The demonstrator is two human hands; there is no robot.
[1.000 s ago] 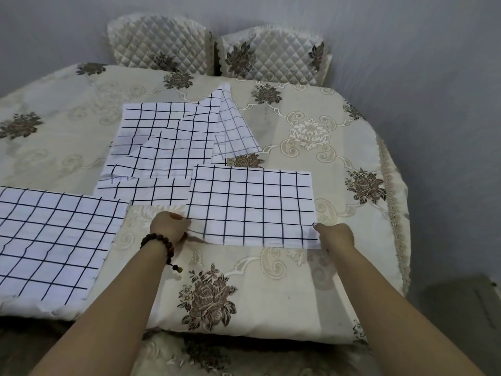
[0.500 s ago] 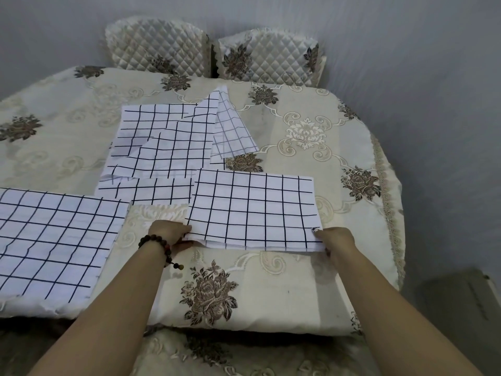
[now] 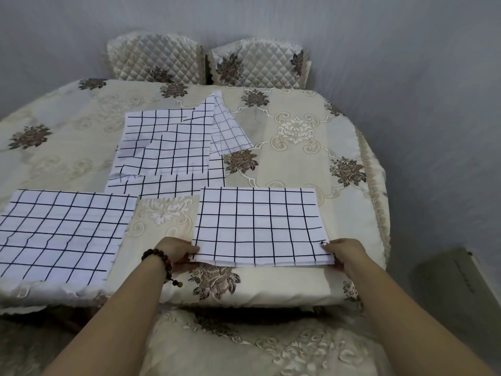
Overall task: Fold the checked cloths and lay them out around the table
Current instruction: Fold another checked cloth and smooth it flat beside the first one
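Dim, flat, cool-grey indoor light, no clear source and no glare; white checked cloths [image 3: 260, 226] are the brightest areas. Soft shadows only: under the near table [image 3: 298, 291] edge and beneath the forearms. Wide-angle bending curves the table rim and wall [image 3: 406, 77] edges; overall slightly soft, smeary at the corners.

You've got a plain grey wall [image 3: 406, 63] behind, dim flat light. Round tabletop [image 3: 298, 164] under cream floral cloth. Two quilted chair backs [image 3: 154, 61] [image 3: 257, 63] at far edge, side by side. Grey box [image 3: 455, 289] lower right.
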